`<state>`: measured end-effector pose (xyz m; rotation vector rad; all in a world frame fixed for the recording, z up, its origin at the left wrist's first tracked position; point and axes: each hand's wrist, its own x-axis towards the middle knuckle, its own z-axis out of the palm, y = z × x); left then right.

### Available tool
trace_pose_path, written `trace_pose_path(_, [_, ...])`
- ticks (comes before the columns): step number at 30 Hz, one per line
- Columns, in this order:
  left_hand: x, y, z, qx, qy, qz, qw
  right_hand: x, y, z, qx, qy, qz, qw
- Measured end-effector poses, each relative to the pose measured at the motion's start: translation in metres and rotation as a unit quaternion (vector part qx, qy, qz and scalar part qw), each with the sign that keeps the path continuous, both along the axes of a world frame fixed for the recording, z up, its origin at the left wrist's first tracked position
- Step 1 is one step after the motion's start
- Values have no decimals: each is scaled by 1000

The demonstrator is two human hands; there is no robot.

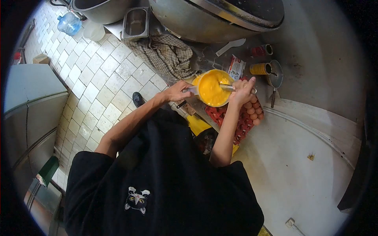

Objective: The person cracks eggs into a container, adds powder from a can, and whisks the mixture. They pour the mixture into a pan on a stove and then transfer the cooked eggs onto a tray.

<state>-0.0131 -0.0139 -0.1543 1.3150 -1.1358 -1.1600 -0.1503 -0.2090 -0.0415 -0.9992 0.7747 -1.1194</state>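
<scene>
My left hand [176, 91] is closed around the handle of a plastic jug [199, 100]. Yellow beaten egg [212, 87] fills much of the jug. In my right hand [243, 91] is the metal handle of a whisk [226, 87], which slants into the egg; its lower end is hidden in the liquid. Just below and right of the jug lies a red egg tray [244, 128], partly covered by my right forearm. Several brown eggs [252, 111] sit at its right side.
A checked cloth [167, 53] lies left of a large metal pan [212, 25]. Near the wall are a yellow can [260, 69], a red can [261, 50], a strainer [275, 76], a white spoon [230, 46] and a packet [237, 67]. A metal container [136, 23] stands farther left.
</scene>
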Motion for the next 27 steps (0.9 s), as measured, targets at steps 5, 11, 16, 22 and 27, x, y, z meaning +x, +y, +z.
trace_pose_path(5, [2, 1, 2, 5, -29, -4, 1000, 14, 7, 37, 44, 35, -27, 998])
trace_pose_path(11, [-2, 0, 2, -21, -2, 12, 1000, -5, 4, 87, -22, -48, 32, 998])
trace_pose_path(16, [1, 0, 4, 2, -10, 0, 1000, 10, 1, 11, -25, -16, 24, 999])
trace_pose_path(22, [-1, -1, 6, 0, -2, 0, 1000, 5, 6, 9, -3, 36, 42, 998])
trace_pose_path(27, [1, -1, -1, 0, -19, -2, 1000, -8, 18, 77, -31, 5, 19, 999])
